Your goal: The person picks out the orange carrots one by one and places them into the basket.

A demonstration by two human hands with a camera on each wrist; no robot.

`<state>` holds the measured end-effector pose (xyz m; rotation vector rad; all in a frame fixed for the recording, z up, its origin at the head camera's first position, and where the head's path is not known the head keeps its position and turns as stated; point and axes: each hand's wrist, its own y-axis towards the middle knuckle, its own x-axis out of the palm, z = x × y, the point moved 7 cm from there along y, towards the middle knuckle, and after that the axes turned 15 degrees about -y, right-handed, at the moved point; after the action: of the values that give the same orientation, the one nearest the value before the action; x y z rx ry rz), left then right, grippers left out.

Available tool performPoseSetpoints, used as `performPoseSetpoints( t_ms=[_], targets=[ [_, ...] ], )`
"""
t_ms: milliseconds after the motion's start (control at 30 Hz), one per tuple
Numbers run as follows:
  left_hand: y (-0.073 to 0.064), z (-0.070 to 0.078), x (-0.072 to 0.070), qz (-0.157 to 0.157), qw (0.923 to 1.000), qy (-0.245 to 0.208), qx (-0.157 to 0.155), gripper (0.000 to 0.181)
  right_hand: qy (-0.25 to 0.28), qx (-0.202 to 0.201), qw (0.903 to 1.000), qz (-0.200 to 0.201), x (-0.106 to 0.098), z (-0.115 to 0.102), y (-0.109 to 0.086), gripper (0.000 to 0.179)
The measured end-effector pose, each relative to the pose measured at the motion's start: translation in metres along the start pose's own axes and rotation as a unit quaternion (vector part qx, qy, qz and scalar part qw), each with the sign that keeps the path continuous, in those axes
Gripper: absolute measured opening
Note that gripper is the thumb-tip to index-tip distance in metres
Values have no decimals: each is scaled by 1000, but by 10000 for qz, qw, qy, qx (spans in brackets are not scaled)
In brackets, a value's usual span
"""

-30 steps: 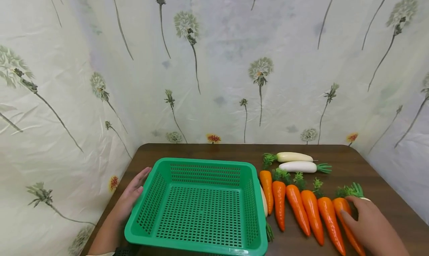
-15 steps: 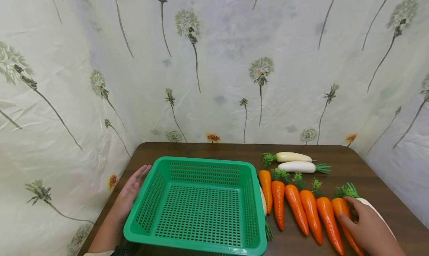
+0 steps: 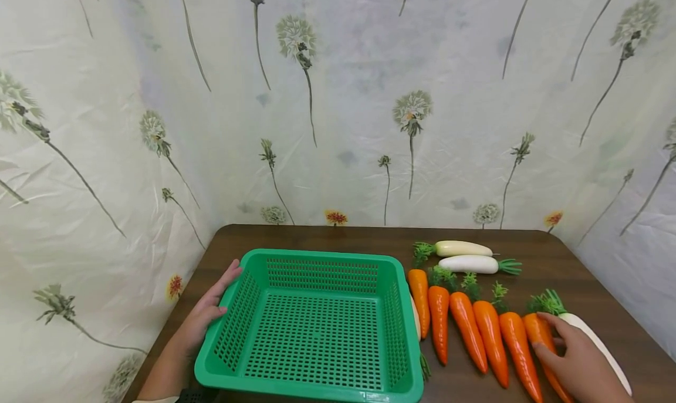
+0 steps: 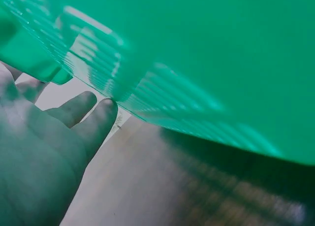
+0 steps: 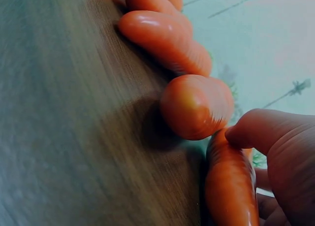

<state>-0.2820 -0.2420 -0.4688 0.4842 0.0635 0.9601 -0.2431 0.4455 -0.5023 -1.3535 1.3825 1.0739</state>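
A green plastic basket (image 3: 317, 332) with slotted walls stands on the brown table. My left hand (image 3: 203, 318) lies along its left side with fingers extended; in the left wrist view the fingertips (image 4: 106, 108) are right at the basket wall. At the table's right side, my right hand (image 3: 578, 356) holds the rightmost carrot (image 3: 535, 328) of a row, near its leafy end. In the right wrist view the thumb presses one side of this carrot (image 5: 231, 186), and the other fingers are mostly hidden behind it. Right beside that hand lies a white radish (image 3: 602, 347).
Several other orange carrots (image 3: 467, 332) lie side by side between the basket and my right hand. Behind them are a pale yellow radish (image 3: 465, 249) and a white radish (image 3: 469, 264). Another pale radish (image 3: 415, 318) is partly hidden by the basket's right wall. Flower-patterned cloth (image 3: 338, 127) surrounds the table.
My right hand has shifted slightly left, off the white radish and around the rightmost carrot, so more of the radish shows. My left fingers have shifted slightly along the basket's side.
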Motion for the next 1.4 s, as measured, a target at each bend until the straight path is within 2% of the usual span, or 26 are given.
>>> performPoseSetpoints(
  t_ms=[167,333,500,767,1033,1400],
  targets=[
    [1,2,2,133,9996,233,-108,79,94,20,10000,16,0,0,-1,70],
    [1,3,1,172,9994,303,-76,79,115,85,9999,60,-2,-1,-2,70],
    [0,1,-2,146,9997,210,-20,78,150,176,9997,52,-1,-1,-3,72],
    [-2,1,2,33,10000,-54,35,76,205,168,9995,189,-2,-2,-5,71],
    [-3,-2,3,161,9997,-167,-64,77,267,182,9992,231,-3,2,-5,74],
    [1,4,8,-180,9992,-263,236,75,859,502,9950,7,8,9,-8,81]
  ],
)
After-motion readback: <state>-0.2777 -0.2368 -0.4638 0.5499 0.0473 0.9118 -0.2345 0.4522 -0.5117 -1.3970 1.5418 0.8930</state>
